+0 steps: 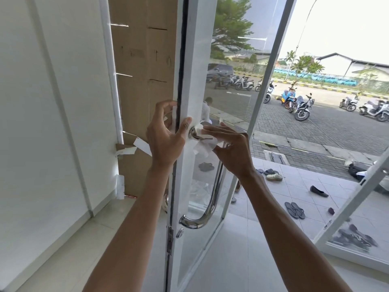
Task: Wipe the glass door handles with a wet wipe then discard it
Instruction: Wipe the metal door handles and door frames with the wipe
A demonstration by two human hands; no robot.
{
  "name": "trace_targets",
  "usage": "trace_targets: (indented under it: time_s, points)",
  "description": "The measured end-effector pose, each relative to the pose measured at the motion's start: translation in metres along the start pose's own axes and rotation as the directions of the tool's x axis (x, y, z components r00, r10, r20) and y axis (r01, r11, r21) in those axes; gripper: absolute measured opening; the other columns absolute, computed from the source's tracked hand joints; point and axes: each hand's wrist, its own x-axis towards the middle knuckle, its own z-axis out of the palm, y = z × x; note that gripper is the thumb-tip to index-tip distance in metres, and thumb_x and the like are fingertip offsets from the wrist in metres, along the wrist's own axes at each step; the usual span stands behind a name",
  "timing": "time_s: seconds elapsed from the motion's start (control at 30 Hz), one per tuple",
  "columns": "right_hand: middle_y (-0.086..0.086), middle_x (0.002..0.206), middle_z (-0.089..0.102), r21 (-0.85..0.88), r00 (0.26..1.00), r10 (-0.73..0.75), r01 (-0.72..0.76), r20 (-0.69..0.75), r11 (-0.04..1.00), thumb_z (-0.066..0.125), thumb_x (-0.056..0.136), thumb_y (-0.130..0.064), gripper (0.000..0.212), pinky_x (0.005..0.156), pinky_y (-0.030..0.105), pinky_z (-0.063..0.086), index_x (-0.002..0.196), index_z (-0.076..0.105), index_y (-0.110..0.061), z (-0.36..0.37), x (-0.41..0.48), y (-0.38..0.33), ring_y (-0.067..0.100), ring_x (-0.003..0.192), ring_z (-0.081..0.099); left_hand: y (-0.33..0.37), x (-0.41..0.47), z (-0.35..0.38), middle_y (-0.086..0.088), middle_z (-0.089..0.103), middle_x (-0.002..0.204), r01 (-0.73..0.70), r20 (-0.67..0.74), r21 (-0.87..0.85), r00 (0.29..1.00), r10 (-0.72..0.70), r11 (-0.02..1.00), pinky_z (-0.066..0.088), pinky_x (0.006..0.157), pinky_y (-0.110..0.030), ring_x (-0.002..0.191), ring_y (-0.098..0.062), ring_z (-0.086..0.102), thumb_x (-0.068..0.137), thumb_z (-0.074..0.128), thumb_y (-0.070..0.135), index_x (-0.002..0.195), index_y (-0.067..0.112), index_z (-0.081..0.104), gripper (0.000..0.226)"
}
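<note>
Wipe [203, 145] lies between right fingers [214, 130] and handle [213, 194].

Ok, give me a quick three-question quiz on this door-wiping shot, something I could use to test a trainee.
1. Multiple choice: the right hand holds the wet wipe against which part of the chrome handle? A) its upper end B) the middle of the bar C) its lower curve
2. True or false: the wipe is lying on the floor tiles.
3. Fill in: the left hand grips the edge of the ____.

Key: 1 A; 2 false; 3 door
</note>
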Motion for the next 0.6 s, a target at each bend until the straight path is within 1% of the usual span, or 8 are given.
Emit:
trace_targets:
  time_s: [0.03,0.13,0.23,0.3,0.33,0.4,0.5,0.6]
  points:
    - [0.002,0.108,0.072,-0.006,1.000,0.008,-0.008,-0.008,1.000,0.083,0.073,-0.006,0.031,0.096,0.027,0.050,0.103,0.076,-0.012,0.000,-0.001,0.000,0.012,0.108,0.066,0.000,0.000,0.000,0.032,0.055,0.104,-0.001,-0.001,0.002,1.000,0.001,1.000,0.047,0.083,-0.006,0.096,0.017,0.056,0.080,0.082,0.024,0.114,0.009,0.061,0.043]
    - [-0.006,0.105,0.073,-0.077,0.999,0.030,-0.031,-0.013,0.997,0.082,0.077,-0.023,0.024,0.083,0.036,0.057,0.101,0.077,-0.023,0.006,0.004,-0.006,0.008,0.103,0.067,0.000,0.001,0.002,0.035,0.053,0.103,-0.005,0.003,0.014,1.000,0.005,1.000,0.048,0.084,-0.007,0.094,0.018,0.056,0.079,0.081,0.023,0.114,0.010,0.060,0.042]
    - [-0.011,0.101,0.073,-0.232,1.000,0.015,-0.013,0.008,0.973,0.073,0.080,-0.027,0.016,0.067,0.034,0.058,0.095,0.077,-0.030,0.019,0.015,-0.018,0.008,0.090,0.071,0.002,0.002,0.000,0.036,0.052,0.103,-0.009,0.004,0.028,1.000,0.009,1.000,0.047,0.085,-0.007,0.094,0.019,0.055,0.079,0.081,0.024,0.114,0.010,0.060,0.043]
    - [-0.012,0.100,0.073,-0.289,1.000,0.018,-0.013,0.014,0.957,0.065,0.080,-0.027,0.019,0.061,0.033,0.058,0.094,0.077,-0.030,0.024,0.017,-0.023,0.010,0.084,0.072,0.002,0.002,0.000,0.035,0.051,0.103,-0.018,0.000,0.037,1.000,0.018,0.999,0.047,0.084,-0.006,0.094,0.020,0.055,0.079,0.081,0.023,0.113,0.009,0.061,0.042]
    - [-0.011,0.101,0.073,-0.290,1.000,0.010,-0.004,0.020,0.957,0.066,0.080,-0.026,0.019,0.062,0.034,0.058,0.096,0.077,-0.030,0.025,0.017,-0.023,0.012,0.086,0.072,0.002,0.002,-0.001,0.035,0.052,0.103,-0.019,-0.002,0.039,1.000,0.019,0.999,0.046,0.084,-0.005,0.094,0.020,0.055,0.079,0.081,0.022,0.113,0.008,0.061,0.042]
    - [-0.007,0.105,0.072,-0.283,0.999,-0.016,0.026,0.037,0.959,0.074,0.079,-0.023,0.022,0.068,0.037,0.059,0.100,0.076,-0.027,0.024,0.014,-0.020,0.016,0.094,0.071,0.001,0.002,-0.001,0.035,0.053,0.103,-0.018,-0.004,0.043,1.000,0.018,0.999,0.047,0.085,-0.007,0.095,0.019,0.056,0.079,0.081,0.021,0.113,0.009,0.061,0.041]
    - [-0.002,0.107,0.072,-0.221,0.998,-0.038,0.049,0.052,0.974,0.081,0.077,-0.020,0.028,0.082,0.041,0.058,0.104,0.075,-0.022,0.019,0.013,-0.013,0.017,0.102,0.069,0.001,0.003,-0.002,0.032,0.056,0.103,-0.001,0.002,0.051,1.000,0.001,0.999,0.053,0.090,-0.018,0.096,0.015,0.058,0.080,0.081,0.024,0.113,0.010,0.061,0.042]
    - [0.002,0.106,0.072,-0.127,0.997,-0.052,0.060,0.062,0.990,0.083,0.074,-0.018,0.030,0.086,0.041,0.057,0.103,0.076,-0.018,0.011,0.014,-0.008,0.014,0.100,0.069,0.003,0.002,-0.002,0.023,0.061,0.106,0.007,0.003,0.060,1.000,-0.007,0.998,0.057,0.092,-0.032,0.099,0.002,0.064,0.081,0.080,0.025,0.115,0.012,0.060,0.042]
